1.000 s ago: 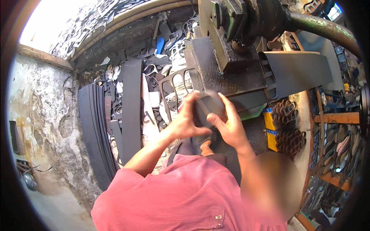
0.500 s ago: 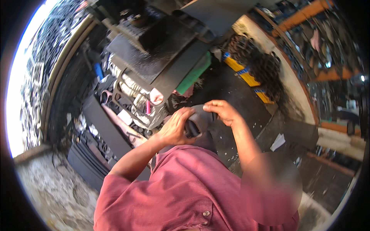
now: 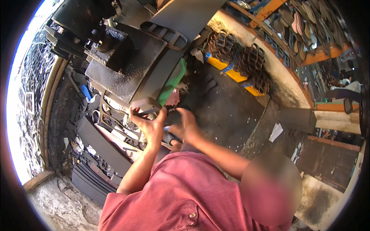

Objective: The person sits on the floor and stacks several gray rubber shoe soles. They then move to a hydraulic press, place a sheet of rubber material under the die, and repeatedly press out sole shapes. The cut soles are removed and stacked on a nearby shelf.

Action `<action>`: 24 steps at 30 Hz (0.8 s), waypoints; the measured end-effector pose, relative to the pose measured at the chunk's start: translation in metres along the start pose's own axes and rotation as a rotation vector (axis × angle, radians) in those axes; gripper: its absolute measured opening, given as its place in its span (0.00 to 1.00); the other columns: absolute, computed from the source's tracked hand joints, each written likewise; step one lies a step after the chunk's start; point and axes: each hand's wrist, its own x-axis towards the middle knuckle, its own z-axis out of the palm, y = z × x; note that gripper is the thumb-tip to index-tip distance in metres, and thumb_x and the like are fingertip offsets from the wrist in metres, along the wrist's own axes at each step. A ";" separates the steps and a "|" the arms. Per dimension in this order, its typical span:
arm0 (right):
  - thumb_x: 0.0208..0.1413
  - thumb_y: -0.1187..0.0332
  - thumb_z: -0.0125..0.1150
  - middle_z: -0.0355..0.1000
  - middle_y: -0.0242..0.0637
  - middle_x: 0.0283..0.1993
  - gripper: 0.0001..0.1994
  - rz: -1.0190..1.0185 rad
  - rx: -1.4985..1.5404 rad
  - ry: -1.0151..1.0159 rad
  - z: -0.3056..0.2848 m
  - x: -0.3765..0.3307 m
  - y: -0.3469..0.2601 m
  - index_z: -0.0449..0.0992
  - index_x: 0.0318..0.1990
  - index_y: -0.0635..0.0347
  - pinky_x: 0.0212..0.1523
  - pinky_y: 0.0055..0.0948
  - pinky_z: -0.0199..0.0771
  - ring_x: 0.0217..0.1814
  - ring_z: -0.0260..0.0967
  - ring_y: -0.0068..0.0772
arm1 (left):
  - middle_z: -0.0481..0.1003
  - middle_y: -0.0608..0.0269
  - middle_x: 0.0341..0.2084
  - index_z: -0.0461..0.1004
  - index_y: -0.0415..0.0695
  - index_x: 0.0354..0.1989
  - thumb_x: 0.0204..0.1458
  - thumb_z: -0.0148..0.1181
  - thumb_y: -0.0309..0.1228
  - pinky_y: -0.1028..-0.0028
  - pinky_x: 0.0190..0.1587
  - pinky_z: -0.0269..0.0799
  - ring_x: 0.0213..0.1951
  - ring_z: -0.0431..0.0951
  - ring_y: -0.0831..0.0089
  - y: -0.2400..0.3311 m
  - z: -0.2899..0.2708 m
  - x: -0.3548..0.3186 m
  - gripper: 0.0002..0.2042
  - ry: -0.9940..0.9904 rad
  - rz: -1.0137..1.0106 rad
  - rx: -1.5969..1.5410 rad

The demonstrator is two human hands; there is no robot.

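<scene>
Here two hands (image 3: 152,125) (image 3: 187,125) gripping one dark rubber piece (image 3: 169,138).

You get daylight pouring in from your left, where the rim burns out to pure white glare. The middle sits evenly lit, though soot-dark surfaces swallow detail and shadows stay soft. Your left hand (image 3: 148,125) and right hand (image 3: 187,127) read fairly sharp, slightly smeared at the fingers. Straight edges bow hard toward the black circular border, and a blurred patch covers the lower right
</scene>
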 end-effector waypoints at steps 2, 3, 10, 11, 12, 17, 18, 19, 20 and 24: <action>0.47 0.55 0.77 0.69 0.56 0.60 0.45 -0.306 -0.308 0.196 -0.005 0.029 -0.036 0.62 0.69 0.68 0.62 0.45 0.69 0.61 0.69 0.52 | 0.54 0.41 0.66 0.50 0.34 0.72 0.50 0.78 0.41 0.60 0.67 0.59 0.67 0.58 0.54 0.019 0.026 0.024 0.49 0.066 -0.185 0.112; 0.49 0.56 0.75 0.68 0.58 0.62 0.45 -0.121 -0.050 0.033 -0.027 0.059 -0.044 0.60 0.69 0.69 0.64 0.47 0.68 0.65 0.67 0.56 | 0.55 0.43 0.67 0.52 0.35 0.72 0.53 0.75 0.41 0.59 0.67 0.59 0.67 0.59 0.55 0.025 0.026 0.036 0.46 0.055 -0.170 -0.028; 0.53 0.54 0.71 0.66 0.58 0.68 0.42 0.056 -0.162 0.282 -0.144 0.342 0.015 0.61 0.71 0.63 0.68 0.50 0.66 0.71 0.62 0.62 | 0.67 0.50 0.62 0.57 0.40 0.71 0.59 0.68 0.32 0.65 0.62 0.67 0.60 0.70 0.63 -0.049 -0.020 0.067 0.34 0.175 -0.490 0.006; 0.52 0.54 0.72 0.63 0.58 0.71 0.43 -0.106 -0.291 0.325 -0.159 0.384 0.043 0.60 0.72 0.62 0.70 0.52 0.64 0.74 0.57 0.63 | 0.72 0.50 0.56 0.61 0.38 0.67 0.60 0.67 0.32 0.66 0.60 0.69 0.54 0.74 0.64 -0.054 -0.009 0.074 0.30 0.163 -0.430 0.063; 0.51 0.53 0.73 0.59 0.58 0.74 0.45 -0.259 -0.420 0.361 -0.163 0.411 0.067 0.59 0.73 0.61 0.71 0.53 0.61 0.77 0.52 0.65 | 0.76 0.53 0.51 0.68 0.36 0.59 0.60 0.66 0.30 0.68 0.57 0.70 0.49 0.76 0.67 -0.060 0.006 0.084 0.21 0.212 -0.363 0.085; 0.42 0.49 0.81 0.57 0.56 0.74 0.49 -0.229 -0.353 -0.106 -0.093 0.363 0.042 0.65 0.71 0.56 0.74 0.55 0.56 0.73 0.56 0.63 | 0.81 0.61 0.42 0.75 0.38 0.49 0.56 0.58 0.17 0.73 0.46 0.73 0.41 0.79 0.72 -0.121 -0.014 0.104 0.12 0.132 -0.355 -0.187; 0.42 0.49 0.81 0.58 0.56 0.73 0.48 -0.251 -0.285 -0.075 -0.095 0.362 0.046 0.65 0.71 0.57 0.73 0.54 0.57 0.73 0.56 0.62 | 0.81 0.62 0.42 0.75 0.39 0.49 0.56 0.57 0.16 0.73 0.44 0.74 0.40 0.79 0.72 -0.112 -0.010 0.102 0.13 0.136 -0.362 -0.293; 0.43 0.49 0.80 0.59 0.56 0.72 0.48 -0.276 -0.213 -0.037 -0.107 0.368 0.051 0.65 0.71 0.58 0.72 0.52 0.59 0.73 0.57 0.60 | 0.81 0.61 0.42 0.75 0.40 0.50 0.56 0.58 0.17 0.73 0.42 0.77 0.41 0.80 0.73 -0.108 -0.011 0.108 0.13 0.098 -0.413 -0.282; 0.43 0.50 0.80 0.60 0.56 0.71 0.47 -0.301 -0.131 -0.007 -0.112 0.371 0.056 0.65 0.70 0.59 0.72 0.51 0.60 0.72 0.58 0.59 | 0.80 0.62 0.40 0.75 0.40 0.50 0.56 0.60 0.19 0.74 0.40 0.77 0.40 0.80 0.74 -0.105 -0.013 0.114 0.13 0.055 -0.479 -0.299; 0.47 0.53 0.78 0.64 0.52 0.67 0.40 -0.241 -0.030 -0.013 -0.139 0.294 -0.037 0.68 0.63 0.66 0.70 0.47 0.62 0.70 0.61 0.52 | 0.76 0.70 0.37 0.76 0.43 0.54 0.56 0.71 0.28 0.75 0.38 0.73 0.38 0.77 0.78 -0.113 -0.044 0.076 0.18 0.117 -0.677 -0.360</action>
